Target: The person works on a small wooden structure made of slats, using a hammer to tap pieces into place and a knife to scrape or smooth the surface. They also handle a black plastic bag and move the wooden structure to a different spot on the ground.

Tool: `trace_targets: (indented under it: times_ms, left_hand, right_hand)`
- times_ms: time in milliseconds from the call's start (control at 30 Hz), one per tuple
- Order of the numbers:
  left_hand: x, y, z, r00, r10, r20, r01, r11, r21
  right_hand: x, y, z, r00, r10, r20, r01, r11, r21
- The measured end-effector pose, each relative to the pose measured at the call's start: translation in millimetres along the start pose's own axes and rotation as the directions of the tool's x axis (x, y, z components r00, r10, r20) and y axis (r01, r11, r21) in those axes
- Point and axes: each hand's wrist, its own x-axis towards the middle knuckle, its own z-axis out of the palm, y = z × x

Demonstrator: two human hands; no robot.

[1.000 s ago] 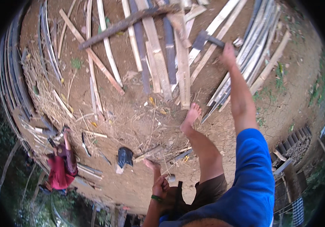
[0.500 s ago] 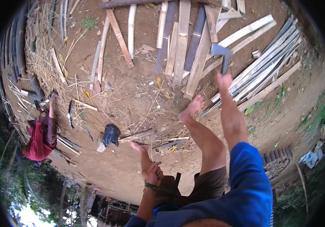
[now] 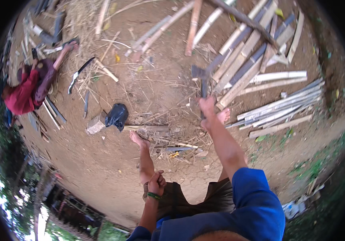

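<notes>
My right hand is closed around the handle of a hatchet, its dark head turned up and to the left. The hatchet is over the ground just left of the near ends of several split bamboo slats, close to my right foot. Whether its blade touches the ground or a slat, I cannot tell. My left hand, with a green band at the wrist, is curled shut by my left knee, and nothing shows in it.
A bundle of thin bamboo strips lies to the right. Left of my feet are a black plastic bag, a block and a long curved knife. A person in red sits farther left. A dark pole crosses the slats.
The hatchet has swung leftward, from above the slats at the right to beside their near ends. My view has turned, shifting the surroundings. My left hand stays by my knee.
</notes>
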Motion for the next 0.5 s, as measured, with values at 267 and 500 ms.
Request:
trace_targets:
  times_ms: [267,500]
  left_hand:
    - [-62.2,71.1,-95.6,0.937,0.162,0.310,-0.111,0.978,-0.176]
    - [-91.9,179.6,-235.3,0.891,0.347,0.293,-0.227,0.899,-0.373]
  right_hand:
    - [-283.9,-59.5,65.6,0.887,0.042,0.460,0.000,0.996,-0.091]
    - [-444.6,-123.1,115.1,0.850,-0.051,0.523,0.221,0.938,-0.268]
